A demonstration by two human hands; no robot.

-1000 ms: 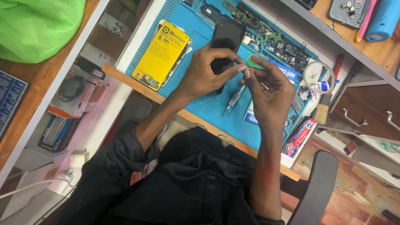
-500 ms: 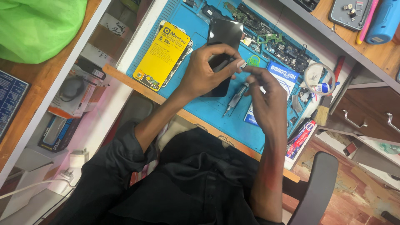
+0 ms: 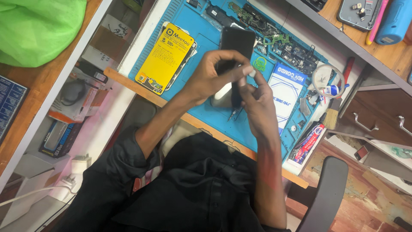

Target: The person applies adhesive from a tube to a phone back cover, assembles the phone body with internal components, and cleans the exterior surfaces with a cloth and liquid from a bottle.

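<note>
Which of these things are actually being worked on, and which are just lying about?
In hand: black phone, left hand, right hand, screwdriver.
Lying about: yellow battery pack, circuit boards, green bag, brush, blue mat.

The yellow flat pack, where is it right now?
In the head view, the yellow pack lies on the blue work mat, on the person's left, just beyond the left hand holding the black phone.

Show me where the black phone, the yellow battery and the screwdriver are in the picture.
black phone (image 3: 238, 41), head view, on the upper part of its dark back.
yellow battery (image 3: 165, 58), head view, on the middle of its yellow label.
screwdriver (image 3: 234, 113), head view, on its metal tip below the hands.
</note>
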